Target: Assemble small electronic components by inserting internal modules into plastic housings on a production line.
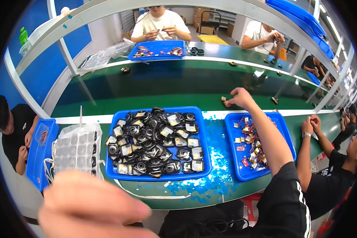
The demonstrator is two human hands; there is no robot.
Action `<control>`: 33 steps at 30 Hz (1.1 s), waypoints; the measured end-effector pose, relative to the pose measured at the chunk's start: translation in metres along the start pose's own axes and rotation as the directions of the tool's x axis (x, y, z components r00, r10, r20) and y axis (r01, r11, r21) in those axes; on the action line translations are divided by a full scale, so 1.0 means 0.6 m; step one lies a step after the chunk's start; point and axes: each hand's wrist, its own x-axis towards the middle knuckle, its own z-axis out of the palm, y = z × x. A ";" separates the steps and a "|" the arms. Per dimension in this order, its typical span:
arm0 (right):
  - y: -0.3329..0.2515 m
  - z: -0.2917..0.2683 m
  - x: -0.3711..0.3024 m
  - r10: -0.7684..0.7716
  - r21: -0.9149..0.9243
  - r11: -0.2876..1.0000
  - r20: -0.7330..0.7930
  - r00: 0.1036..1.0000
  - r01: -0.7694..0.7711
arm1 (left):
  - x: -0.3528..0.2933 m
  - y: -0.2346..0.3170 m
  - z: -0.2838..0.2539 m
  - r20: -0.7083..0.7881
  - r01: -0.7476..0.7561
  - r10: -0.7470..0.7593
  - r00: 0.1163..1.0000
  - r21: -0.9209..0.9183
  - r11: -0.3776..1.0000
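Observation:
My right hand reaches out over the green conveyor belt. Its thumb and a finger are apart, beside a small circuit-board part with a yellow-and-white piece; a fingertip seems to touch it. Large and blurred, my left hand is at the lower left, close to the camera. Its fingers are curled together; anything inside them is hidden. Below my right forearm is a blue tray of small red circuit boards with wires. Left of it, another blue tray holds a heap of black camera-like housings.
Blue film scraps litter the bench between the trays. A stack of clear blister trays stands at left. More small parts lie along the belt. Co-workers sit across, at left and at right. A white frame arches overhead.

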 end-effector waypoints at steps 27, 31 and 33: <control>-0.279 0.092 -0.226 -0.594 0.273 0.773 -0.002 0.804 0.572 | 0.015 -0.139 0.067 -0.283 0.567 -0.503 0.817 0.229 0.791; -0.263 0.020 -0.290 -0.648 0.451 0.632 -0.136 0.749 0.630 | -0.076 -0.225 0.134 0.109 0.682 -0.763 0.637 0.381 0.624; -0.260 -0.030 -0.317 -0.638 0.658 0.623 0.113 0.762 0.423 | -0.111 -0.216 0.157 0.328 0.665 -0.698 0.637 0.225 0.712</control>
